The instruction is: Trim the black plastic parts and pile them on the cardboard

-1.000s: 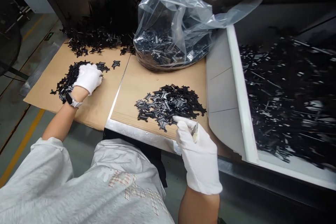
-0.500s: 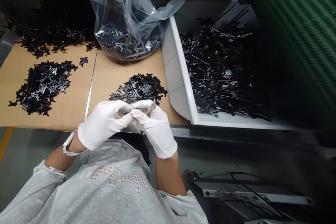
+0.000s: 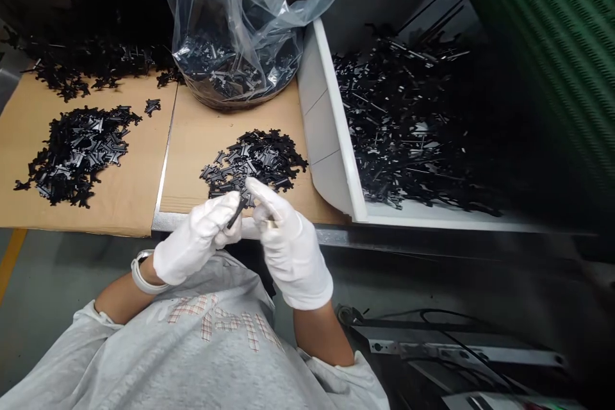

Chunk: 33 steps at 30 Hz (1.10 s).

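Cardboard bench [image 3: 202, 134]: 1 black plastic part [image 3: 235, 211] is pinched in left hand [image 3: 199, 240], sm. metal tool [image 3: 271, 224] gripped in right hand [image 3: 293, 250]; centre pile [image 3: 254, 160] judged mostly undone.

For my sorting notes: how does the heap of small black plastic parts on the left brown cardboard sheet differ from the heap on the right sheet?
The left heap is larger and more spread out; the right heap is smaller and more compact. The right heap lies just beyond the gloved left hand, which pinches one black part, and the right hand; the left heap lies away from both. Both are loose black parts on cardboard.
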Each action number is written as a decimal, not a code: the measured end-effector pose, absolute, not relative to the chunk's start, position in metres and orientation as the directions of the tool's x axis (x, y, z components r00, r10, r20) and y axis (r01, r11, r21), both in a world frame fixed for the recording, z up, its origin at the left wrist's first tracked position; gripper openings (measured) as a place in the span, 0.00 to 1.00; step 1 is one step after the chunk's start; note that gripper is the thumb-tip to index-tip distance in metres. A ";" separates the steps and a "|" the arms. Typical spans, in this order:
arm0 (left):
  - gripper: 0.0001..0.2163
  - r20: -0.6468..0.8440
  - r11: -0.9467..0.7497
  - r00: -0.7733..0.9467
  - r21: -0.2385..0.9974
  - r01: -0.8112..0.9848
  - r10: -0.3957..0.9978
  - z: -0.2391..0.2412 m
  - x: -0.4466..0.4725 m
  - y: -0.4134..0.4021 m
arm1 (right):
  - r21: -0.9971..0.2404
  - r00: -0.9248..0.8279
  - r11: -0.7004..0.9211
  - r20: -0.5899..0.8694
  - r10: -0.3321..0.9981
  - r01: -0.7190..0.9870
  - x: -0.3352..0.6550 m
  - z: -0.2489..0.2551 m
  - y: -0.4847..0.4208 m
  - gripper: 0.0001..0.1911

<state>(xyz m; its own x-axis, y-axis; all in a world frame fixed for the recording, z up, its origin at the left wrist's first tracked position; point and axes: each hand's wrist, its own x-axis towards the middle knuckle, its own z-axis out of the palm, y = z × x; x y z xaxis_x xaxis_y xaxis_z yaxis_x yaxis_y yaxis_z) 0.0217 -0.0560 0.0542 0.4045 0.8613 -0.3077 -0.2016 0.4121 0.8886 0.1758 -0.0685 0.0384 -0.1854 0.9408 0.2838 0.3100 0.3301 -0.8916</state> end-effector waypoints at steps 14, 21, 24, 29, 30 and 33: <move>0.10 -0.239 0.313 0.303 0.922 -0.227 0.923 0.075 0.023 -0.072 | -0.593 -0.333 0.615 0.522 0.785 0.520 0.169 0.058 -0.069 0.23; 0.10 -0.240 0.350 0.332 0.879 -0.325 0.912 0.076 0.023 -0.075 | -0.674 -0.303 0.573 0.487 0.819 0.465 0.164 0.060 -0.072 0.22; 0.13 -0.235 0.364 0.359 0.862 -0.352 0.903 0.073 0.022 -0.077 | -0.694 -0.290 0.573 0.494 0.820 0.436 0.163 0.060 -0.072 0.22; 0.14 -0.305 0.395 0.328 0.883 -0.255 0.894 0.077 0.021 -0.077 | -0.844 -0.279 0.486 0.422 0.863 0.227 0.165 0.057 -0.073 0.20; 0.15 -0.324 0.407 0.326 0.884 -0.228 0.888 0.079 0.021 -0.076 | -0.895 -0.269 0.426 0.381 0.885 0.135 0.165 0.057 -0.073 0.21; 0.18 -0.348 0.447 0.381 0.869 -0.211 0.857 0.081 0.022 -0.077 | -0.978 -0.227 0.185 0.202 0.953 -0.091 0.165 0.057 -0.073 0.24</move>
